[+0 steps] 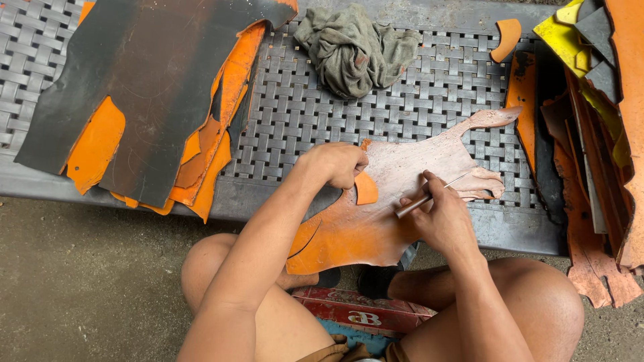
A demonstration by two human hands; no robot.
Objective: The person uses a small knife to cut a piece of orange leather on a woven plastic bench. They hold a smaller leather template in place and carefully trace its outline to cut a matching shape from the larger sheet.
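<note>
An irregular piece of orange-brown leather (376, 221) lies across the front edge of a grey woven bench (315, 114), its pale far part reaching toward the right. My left hand (335, 164) presses a small orange cut-out piece (366, 189) flat against the leather. My right hand (443, 218) grips a thin metal blade tool (429, 194), its tip resting on the leather just right of the cut-out.
A large dark leather sheet (147, 87) over orange scraps covers the bench's left. A crumpled grey rag (355, 50) lies at the back. Stacked orange, yellow and dark leather offcuts (597, 134) crowd the right. A red box (362, 312) sits between my knees on the concrete floor.
</note>
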